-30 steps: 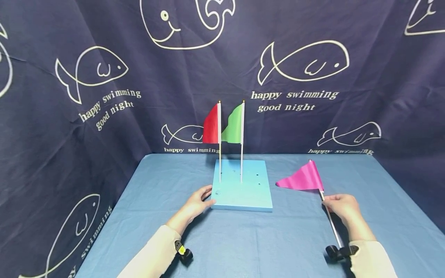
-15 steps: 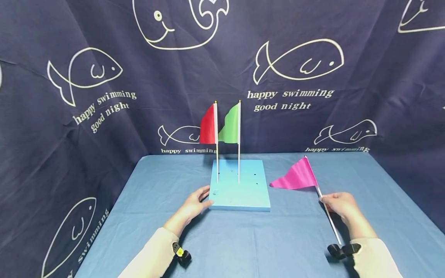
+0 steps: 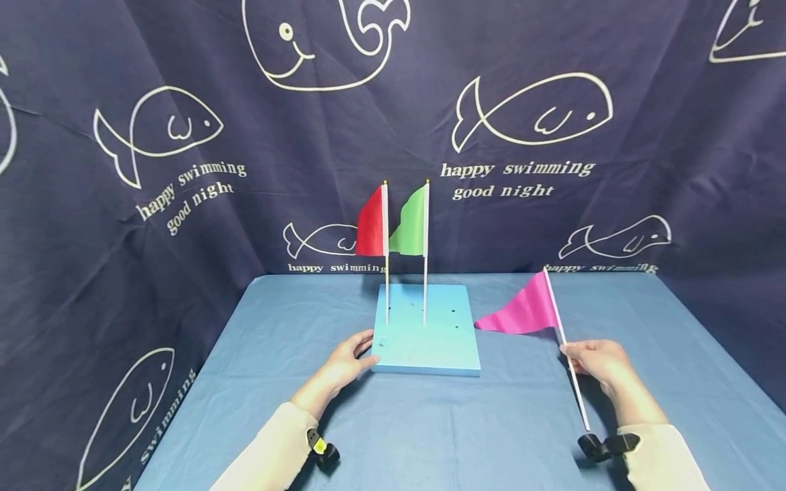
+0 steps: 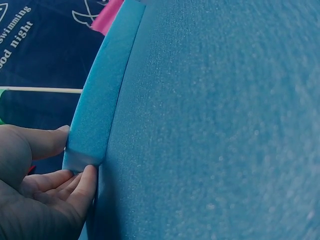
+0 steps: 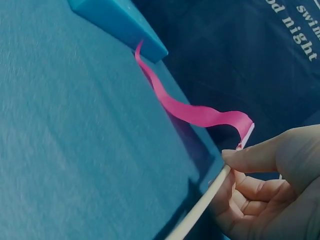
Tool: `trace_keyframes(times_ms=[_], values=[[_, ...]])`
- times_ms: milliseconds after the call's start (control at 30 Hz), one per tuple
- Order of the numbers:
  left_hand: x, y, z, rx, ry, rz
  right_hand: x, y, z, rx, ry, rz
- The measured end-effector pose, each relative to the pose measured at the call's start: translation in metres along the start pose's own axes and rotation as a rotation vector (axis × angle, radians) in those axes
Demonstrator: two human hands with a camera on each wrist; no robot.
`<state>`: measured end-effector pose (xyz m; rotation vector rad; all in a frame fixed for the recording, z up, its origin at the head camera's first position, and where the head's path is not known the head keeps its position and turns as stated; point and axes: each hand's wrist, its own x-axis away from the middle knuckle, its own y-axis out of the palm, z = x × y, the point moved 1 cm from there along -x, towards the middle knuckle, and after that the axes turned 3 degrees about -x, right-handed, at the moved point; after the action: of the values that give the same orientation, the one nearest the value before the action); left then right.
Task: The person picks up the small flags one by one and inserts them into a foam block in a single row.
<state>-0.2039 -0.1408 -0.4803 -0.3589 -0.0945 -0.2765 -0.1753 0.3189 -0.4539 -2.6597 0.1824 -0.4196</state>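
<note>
Thumb and fingers of my left hand (image 3: 345,357) hold the near left corner of a light blue foam board (image 3: 432,351). In the left wrist view the thumb (image 4: 46,141) lies at the board's top edge and the fingertips (image 4: 86,182) against its side. A red flag (image 3: 371,225) and a light green flag (image 3: 411,225) stand upright in the board. To the right, my right hand (image 3: 602,365) pinches the white stick of a pink triangular flag (image 3: 522,310) between thumb and fingers. That flag leans slightly left, its tip close to the board's right edge.
Small holes (image 3: 454,319) show in the board's right half. A blue cloth covers the table (image 3: 417,436). Behind and to the left hangs a dark blue curtain (image 3: 344,150) printed with white fish and words. A black camera (image 3: 604,447) sits at the right wrist.
The pink flag has risen and turned more upright, and its tip has come nearer the board. The left hand, the board and its two flags have stayed put.
</note>
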Motion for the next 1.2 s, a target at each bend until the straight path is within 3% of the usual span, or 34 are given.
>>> trace_keyframes(times_ms=[433, 733, 1200], values=[[0.0, 0.001, 0.005, 0.01, 0.022, -0.004, 0.003, 0.009, -0.021, 0.113, -0.082, 0.074], [0.004, 0.003, 0.005, 0.016, 0.005, -0.023, 0.003, 0.021, -0.029, 0.06, -0.092, 0.136], [0.004, 0.0, 0.003, 0.016, 0.009, -0.009, 0.001, 0.042, -0.068, -0.108, -0.221, 0.241]])
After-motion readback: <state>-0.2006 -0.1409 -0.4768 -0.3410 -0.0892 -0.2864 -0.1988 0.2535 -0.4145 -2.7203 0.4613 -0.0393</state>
